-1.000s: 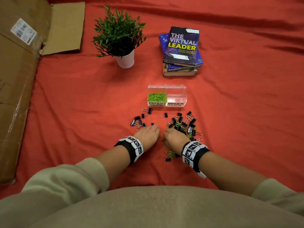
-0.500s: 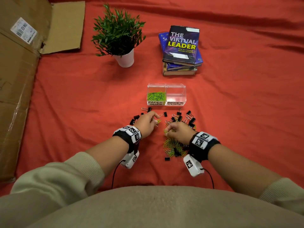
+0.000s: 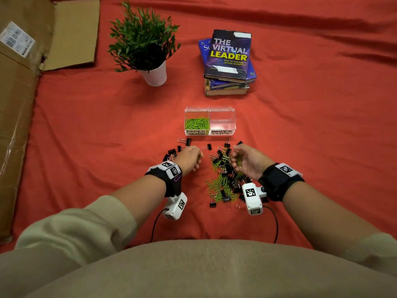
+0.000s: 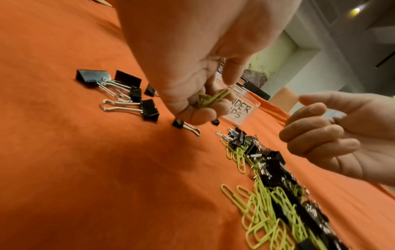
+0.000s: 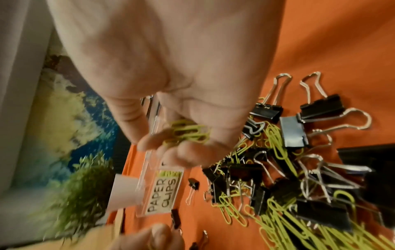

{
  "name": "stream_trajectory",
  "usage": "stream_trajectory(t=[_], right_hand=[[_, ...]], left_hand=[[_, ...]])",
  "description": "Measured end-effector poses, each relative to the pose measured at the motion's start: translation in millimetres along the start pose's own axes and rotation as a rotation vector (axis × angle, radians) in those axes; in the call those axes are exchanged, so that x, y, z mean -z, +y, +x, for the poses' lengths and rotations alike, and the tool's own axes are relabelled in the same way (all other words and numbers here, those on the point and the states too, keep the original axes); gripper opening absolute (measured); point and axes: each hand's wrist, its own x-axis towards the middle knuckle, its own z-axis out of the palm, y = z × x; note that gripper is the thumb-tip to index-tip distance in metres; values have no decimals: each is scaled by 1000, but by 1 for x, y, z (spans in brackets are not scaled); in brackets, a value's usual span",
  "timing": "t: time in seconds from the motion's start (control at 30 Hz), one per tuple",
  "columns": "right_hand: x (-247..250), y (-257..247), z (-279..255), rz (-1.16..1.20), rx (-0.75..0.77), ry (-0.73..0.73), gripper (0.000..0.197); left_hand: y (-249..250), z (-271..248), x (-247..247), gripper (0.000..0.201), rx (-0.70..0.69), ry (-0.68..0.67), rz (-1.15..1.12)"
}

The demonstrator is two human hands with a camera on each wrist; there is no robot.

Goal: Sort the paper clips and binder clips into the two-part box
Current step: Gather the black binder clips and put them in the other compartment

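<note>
**Both hands loaded with green clips, box straight ahead**

The clear plastic two-part box (image 3: 210, 121) sits on the red cloth (image 3: 86, 125), its left compartment, labelled PAPER CLIPS, already holding a heap of green wire paper clips (image 3: 197, 123); its right compartment, labelled BINDER CLIPS, looks empty. Just on the near side of the box lie scattered black binder clips with silver wire handles (image 3: 188, 141), and nearer still a mixed pile of green paper clips and black binder clips (image 3: 223, 181).

The left hand (image 3: 189, 157) hangs above the cloth on the near-left side of the box, fingers curled round a small bunch of green paper clips (image 4: 212, 99). The right hand (image 3: 247, 161) hangs on the near-right side of the box, above the mixed pile, palm turned inward, fingers bent round another bunch of green paper clips (image 5: 186, 133).

What matters for the drop: the paper-clip compartment is the box's left half, directly beyond the left hand, so that hand looks nearer to it. The right hand sits in front of the binder-clip half and would likely have to cross leftward over the divider. The box's long axis runs left to right, so a short reach risks dropping clips into the wrong half.
</note>
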Motion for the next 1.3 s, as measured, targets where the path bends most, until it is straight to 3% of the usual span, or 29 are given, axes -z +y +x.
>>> stream_trajectory(t=[0.1,0.2,0.27,0.4,0.53,0.7,0.93,1.13,1.3], right_hand=[[-6,2,6,-500,75,174,34],[-18,6,15,-1043,276,223,24],[-24,9,21,-1261,343,205,12],[-29,13,28,-1565,346,211,21],[-22,6,31,-1587,346,279,16],[-9,-2,27,-1512,297,377,15],[-28,14,26,-1654,417,102,33],[-34,21,36,-1812,335,111,43],[-30,32,34,-1929,507,74,28]], left_hand=[[-5,-3,-5,35,-72,14,289],[-11,-10,-13,29,-163,-55,588],[-14,-15,-19,25,-232,-79,780],[-20,-24,-31,27,-321,-118,930],[-23,-29,-35,32,-331,-159,994],[-28,-27,-21,31,-312,-58,1015],[-28,-25,-10,30,-237,94,958],[-33,-32,-7,41,-206,130,958],[-37,-32,-7,34,-189,105,960]])
